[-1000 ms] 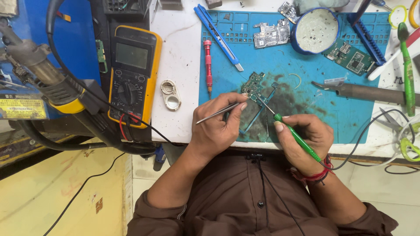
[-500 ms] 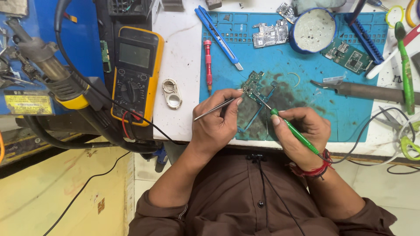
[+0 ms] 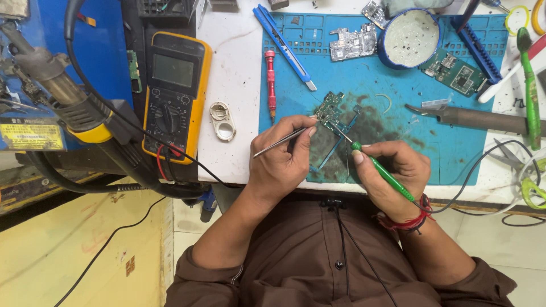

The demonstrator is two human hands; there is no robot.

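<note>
A small green circuit board (image 3: pixel 330 108) lies on a blue repair mat (image 3: pixel 398 136), just above the person's two hands and near the mat's left half. The left hand (image 3: pixel 284 162) is closed in a pinch around slim metal tweezers (image 3: pixel 281 141), and whether their tips actually reach the board cannot be told. The right hand (image 3: pixel 395 170) is curled in a pen grip around a green-handled soldering iron (image 3: pixel 381 170), whose thin metal tip slants up toward eleven o'clock and meets the board's lower edge. The work looks to be mid-way: both tools are on the board, dark flux stains surround it on the mat, and nothing shows the board refitted into any casing. At nine o'clock from the board lies a red precision screwdriver (image 3: pixel 271 85), and at eleven o'clock a blue-handled tool (image 3: pixel 282 44). At one o'clock rest a bare metal-shielded board (image 3: pixel 352 42), a round blue tin (image 3: pixel 410 38) and another green circuit board (image 3: pixel 458 71). At three o'clock lies a long dark tool (image 3: pixel 478 118). Far off at nine o'clock, on the white bench (image 3: pixel 236 62), sit a small metal ring part (image 3: pixel 222 120) and a yellow multimeter (image 3: pixel 173 94).
</note>
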